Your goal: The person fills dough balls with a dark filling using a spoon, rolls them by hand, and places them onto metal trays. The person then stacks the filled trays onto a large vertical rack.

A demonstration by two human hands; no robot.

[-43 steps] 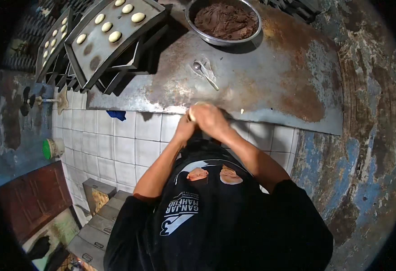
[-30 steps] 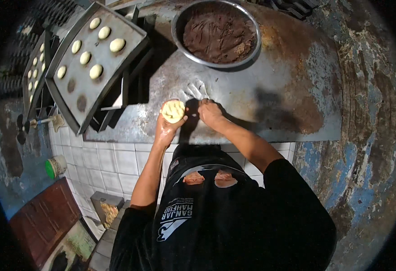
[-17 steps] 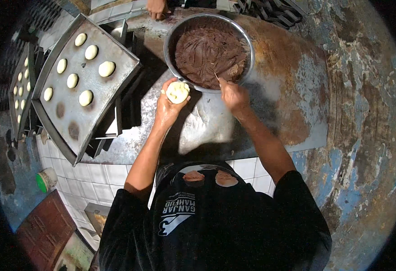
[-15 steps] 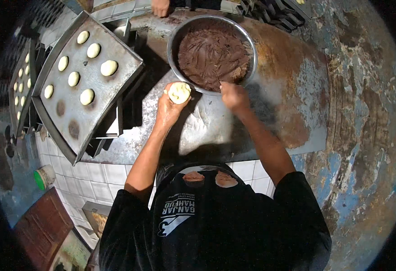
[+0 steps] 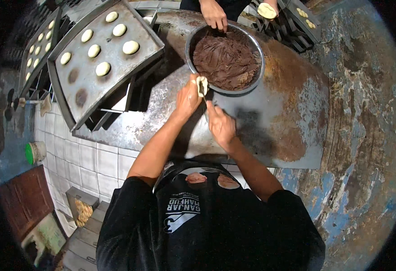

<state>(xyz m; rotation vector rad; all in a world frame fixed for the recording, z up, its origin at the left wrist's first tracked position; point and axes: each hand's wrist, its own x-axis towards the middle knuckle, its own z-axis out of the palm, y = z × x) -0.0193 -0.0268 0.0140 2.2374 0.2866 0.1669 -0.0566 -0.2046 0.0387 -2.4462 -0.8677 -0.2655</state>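
My left hand [image 5: 188, 97] holds a small pale dough piece [image 5: 201, 85] at the near rim of a metal bowl [image 5: 257, 41] filled with dark brown paste [image 5: 227, 58]. The dough stands on edge, partly folded in my fingers. My right hand [image 5: 220, 125] is just below it, closed on a thin spatula [image 5: 206, 97] whose tip reaches the dough. Both hands hover over the worn metal worktop [image 5: 279, 122].
A metal tray [image 5: 125, 72] with several round dough balls [image 5: 130, 47] sits on racks at the left, a second tray [image 5: 39, 45] beyond it. Another person's hand [image 5: 214, 13] rests on the bowl's far rim, and another hand holds dough [image 5: 266, 10]. A green-lidded container [image 5: 33, 152] stands lower left.
My right hand dipped the spatula into the paste and came back to the dough. My left hand turned the flat dough on edge and began closing it.
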